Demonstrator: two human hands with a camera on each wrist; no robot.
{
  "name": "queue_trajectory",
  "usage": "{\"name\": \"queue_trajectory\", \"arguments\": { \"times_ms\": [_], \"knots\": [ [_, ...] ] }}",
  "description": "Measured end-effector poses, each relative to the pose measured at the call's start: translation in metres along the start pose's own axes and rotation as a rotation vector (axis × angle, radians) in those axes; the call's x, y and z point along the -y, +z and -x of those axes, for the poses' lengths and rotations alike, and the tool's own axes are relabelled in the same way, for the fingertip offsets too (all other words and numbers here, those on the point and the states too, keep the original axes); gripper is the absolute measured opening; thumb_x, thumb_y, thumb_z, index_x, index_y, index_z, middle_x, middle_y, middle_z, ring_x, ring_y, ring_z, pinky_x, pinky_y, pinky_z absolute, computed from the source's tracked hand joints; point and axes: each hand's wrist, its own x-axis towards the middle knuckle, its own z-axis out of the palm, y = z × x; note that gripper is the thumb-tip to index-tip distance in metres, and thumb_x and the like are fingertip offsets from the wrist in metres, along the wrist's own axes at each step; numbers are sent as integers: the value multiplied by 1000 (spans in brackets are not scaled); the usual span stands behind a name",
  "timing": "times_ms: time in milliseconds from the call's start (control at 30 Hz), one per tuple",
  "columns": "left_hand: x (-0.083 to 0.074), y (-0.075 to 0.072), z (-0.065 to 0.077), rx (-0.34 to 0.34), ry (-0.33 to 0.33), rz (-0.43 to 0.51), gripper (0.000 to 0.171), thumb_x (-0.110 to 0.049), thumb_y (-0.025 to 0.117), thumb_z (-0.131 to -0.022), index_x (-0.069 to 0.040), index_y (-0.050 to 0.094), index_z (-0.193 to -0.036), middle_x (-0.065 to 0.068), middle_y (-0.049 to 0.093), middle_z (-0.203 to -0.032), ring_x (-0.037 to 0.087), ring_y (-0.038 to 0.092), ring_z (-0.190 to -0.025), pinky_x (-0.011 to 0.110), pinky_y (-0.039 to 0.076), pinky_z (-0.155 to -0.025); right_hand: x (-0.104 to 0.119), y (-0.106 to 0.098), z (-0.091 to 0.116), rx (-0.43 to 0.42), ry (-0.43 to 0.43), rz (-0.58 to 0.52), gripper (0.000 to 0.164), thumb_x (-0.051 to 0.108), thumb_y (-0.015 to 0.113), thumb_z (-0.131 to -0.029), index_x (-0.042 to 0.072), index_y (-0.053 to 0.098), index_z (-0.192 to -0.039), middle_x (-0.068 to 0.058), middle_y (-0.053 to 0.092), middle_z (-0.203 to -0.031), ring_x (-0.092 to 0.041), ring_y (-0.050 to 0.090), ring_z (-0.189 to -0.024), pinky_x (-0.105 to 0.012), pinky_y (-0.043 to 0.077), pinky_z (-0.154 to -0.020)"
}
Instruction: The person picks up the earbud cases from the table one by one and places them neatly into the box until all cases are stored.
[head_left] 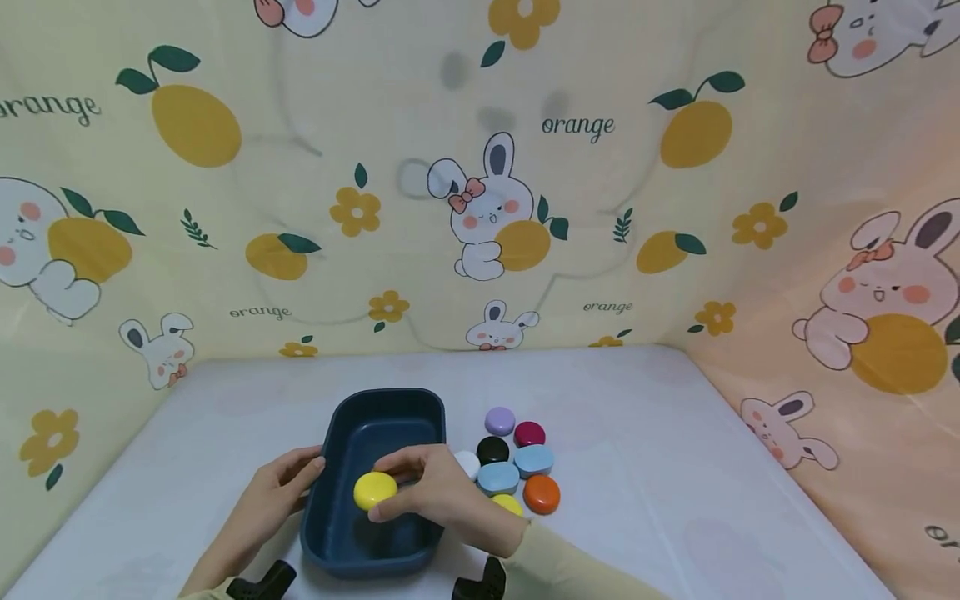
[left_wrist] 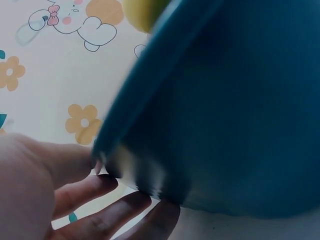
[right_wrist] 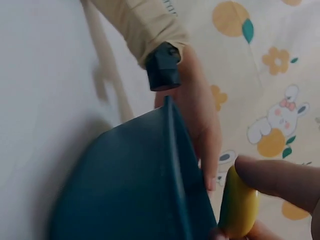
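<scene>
A dark blue rounded rectangular tray (head_left: 318, 525) stands on the table. My left hand (head_left: 277, 492) holds its left side, the thumb at the rim and the other fingers against the outer wall, as the left wrist view shows. Above the tray's inside, my right hand (head_left: 438, 492) pinches a smooth yellow round piece (head_left: 373, 491) between thumb and fingers. The same yellow piece (right_wrist: 240, 205) appears edge-on in the right wrist view, beside the tray's rim (right_wrist: 175, 165). Nothing else shows inside the tray, though the right hand hides part of it.
Right of the tray lie several smooth pieces: purple (head_left: 500, 421), dark red (head_left: 529, 434), black (head_left: 492, 450), light blue (head_left: 534, 460), orange (head_left: 542, 494), white (head_left: 468, 463) and another yellow one (head_left: 507, 503), partly hidden by the right hand. A printed cloth (head_left: 420, 317) hangs behind the white table (head_left: 660, 500).
</scene>
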Motion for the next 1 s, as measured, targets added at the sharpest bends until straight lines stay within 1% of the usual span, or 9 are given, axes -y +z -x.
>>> {"name": "queue_trajectory", "arguments": {
  "times_ms": [133,233,333,467,633,700,833,933,1000],
  "knots": [
    [-1,-1,0,3,-1,0,62,-43,53,-101,5,46,-140,27,50,-137,40,55,-119,47,57,-85,1,2,0,48,-5,29,39,4,89,-71,14,75,-106,5,69,-95,-18,61,-86,-29,56,-79],
    [-2,-2,0,2,-5,-2,60,-42,52,-102,4,46,-141,28,50,-138,41,55,-119,47,57,-85,2,4,-1,87,-28,37,38,1,88,-71,13,75,-104,6,69,-95,-16,61,-86,-27,57,-78],
    [-3,-2,1,1,-9,-4,60,-41,52,-102,4,46,-141,28,49,-138,42,54,-120,47,56,-86,2,5,-1,109,-46,58,37,1,88,-70,14,76,-102,7,68,-94,-13,61,-86,-24,57,-76],
    [-3,-1,1,4,-13,0,60,-42,53,-102,4,46,-140,27,50,-138,41,54,-121,47,56,-86,0,5,0,144,-54,63,37,-2,87,-70,14,76,-102,8,69,-93,-11,61,-85,-23,57,-75],
    [0,-3,2,15,-7,17,63,-45,54,-100,3,47,-141,26,50,-139,41,53,-122,46,56,-87,-2,8,0,202,-65,55,37,-4,86,-71,11,75,-104,8,70,-93,-9,62,-85,-22,57,-76],
    [1,-3,1,21,-4,20,66,-47,54,-100,3,46,-142,26,49,-139,41,53,-122,46,56,-87,-2,8,0,213,-67,54,38,-5,85,-71,11,75,-104,8,70,-94,-9,63,-85,-22,57,-76],
    [0,-3,1,23,2,20,64,-45,53,-101,3,45,-142,26,49,-140,40,53,-123,45,57,-86,-3,9,-1,217,-63,40,39,-7,84,-72,10,76,-106,9,70,-96,-9,64,-86,-23,57,-77],
    [1,-3,1,23,4,16,63,-44,53,-102,3,45,-142,26,49,-140,41,52,-123,45,57,-86,-5,10,-2,224,-55,13,39,-8,83,-72,8,76,-107,8,71,-98,-10,66,-87,-24,58,-78],
    [1,-3,1,25,4,17,63,-44,53,-101,3,45,-142,26,49,-139,41,52,-123,45,57,-87,-5,9,-2,239,-47,-14,38,-9,82,-73,6,75,-108,6,72,-99,-11,68,-88,-25,58,-79]
  ]
}}
